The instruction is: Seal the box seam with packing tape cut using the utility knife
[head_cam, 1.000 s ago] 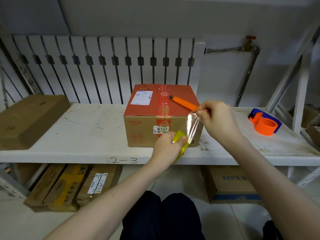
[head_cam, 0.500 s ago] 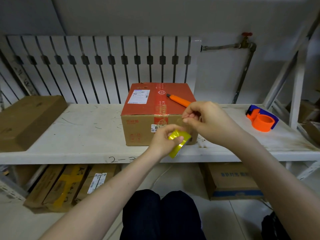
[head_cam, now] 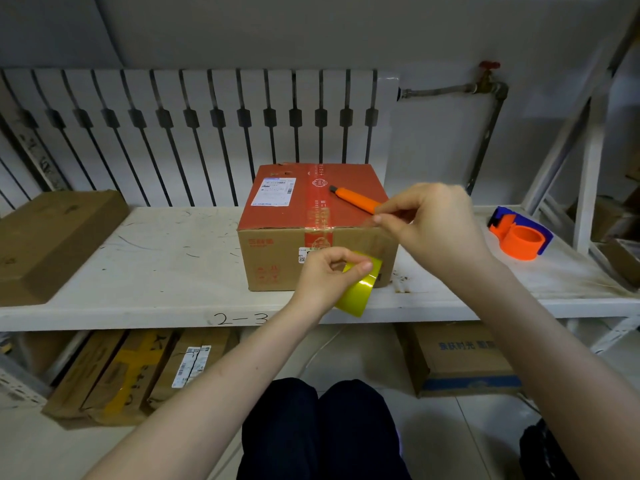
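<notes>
On the white shelf (head_cam: 145,258) marked "2-3", the cardboard box (head_cam: 311,230) sits near the front edge, its red top flaps closed and its centre seam already carrying a printed red strip. No fresh clear tape lies over that seam as far as the view shows, so the sealing itself looks not yet begun. Across the top of the box rests the orange utility knife (head_cam: 353,199), untouched, its far tip pointing toward the seam and its near end hidden behind the right hand.

Just in front of the box, the left hand (head_cam: 325,275) is closed around the yellowish packing tape roll (head_cam: 360,289), thumb and fingers pinching its rim. The right hand (head_cam: 433,226) pinches the free end of the tape (head_cam: 375,237) between thumb and forefinger, level with the box's near top corner; a short, nearly transparent length stretches from roll to fingertips in front of the box's right front face. Whether that film touches the cardboard cannot be told.

By my judgement the work is at the drawing-out stage: a strip must be pulled long enough, laid along the seam, pressed down and cut with the knife.

Well to the right stands an orange and blue tape dispenser (head_cam: 521,233), unused. A flat brown carton (head_cam: 52,240) lies at the far left.
</notes>
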Tool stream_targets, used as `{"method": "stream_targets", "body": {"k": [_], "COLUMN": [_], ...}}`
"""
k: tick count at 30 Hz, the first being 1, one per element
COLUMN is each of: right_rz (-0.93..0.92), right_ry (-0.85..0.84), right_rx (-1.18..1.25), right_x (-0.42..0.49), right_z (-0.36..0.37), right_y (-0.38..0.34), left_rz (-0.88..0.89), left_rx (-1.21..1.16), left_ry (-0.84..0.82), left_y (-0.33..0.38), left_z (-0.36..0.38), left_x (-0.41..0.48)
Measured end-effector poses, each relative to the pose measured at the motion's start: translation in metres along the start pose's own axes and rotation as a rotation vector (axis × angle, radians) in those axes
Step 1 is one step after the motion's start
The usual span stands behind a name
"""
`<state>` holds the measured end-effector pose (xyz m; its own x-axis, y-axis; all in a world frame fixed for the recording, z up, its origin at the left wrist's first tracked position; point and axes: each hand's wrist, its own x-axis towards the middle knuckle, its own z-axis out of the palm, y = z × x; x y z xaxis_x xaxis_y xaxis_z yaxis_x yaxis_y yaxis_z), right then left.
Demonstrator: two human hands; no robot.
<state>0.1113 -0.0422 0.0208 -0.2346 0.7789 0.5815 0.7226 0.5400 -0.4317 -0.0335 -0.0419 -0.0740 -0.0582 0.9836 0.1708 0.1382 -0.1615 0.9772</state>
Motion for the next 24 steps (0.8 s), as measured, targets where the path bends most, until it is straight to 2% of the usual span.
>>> {"method": "stream_targets", "body": {"k": [3,8,11,15,20,24], "right_rz": [0.136,0.135,0.195,0.269,0.197,0.100], "right_ry": [-0.017,-0.110,-0.188,-0.210,-0.196,-0.296], "right_rx": [0.132,0.176,0.211,0.326,0.340,0.353], "right_x": [0.008,0.010,0.012,0.011,0.005,-0.004], "right_z": [0.000,0.009,0.013,0.016,0.015,0.011], "right_y": [0.007,0.020,0.030,0.037,0.029,0.013], "left_rz": [0.000,-0.006,-0.038,-0.093,-0.108,-0.165], "left_rx": [0.009,0.031,-0.018,-0.070,-0.067,-0.131], "left_ry": [-0.012,0.026,0.032,0.004,0.028,0.071], "left_y": [0.002,0.002,0.005,0.007,0.013,0.017], "left_z": [-0.001,-0.006,-0.006,-0.008,-0.007,-0.004], "left_x": [-0.002,-0.004,-0.007,-0.010,-0.003,0.001]}}
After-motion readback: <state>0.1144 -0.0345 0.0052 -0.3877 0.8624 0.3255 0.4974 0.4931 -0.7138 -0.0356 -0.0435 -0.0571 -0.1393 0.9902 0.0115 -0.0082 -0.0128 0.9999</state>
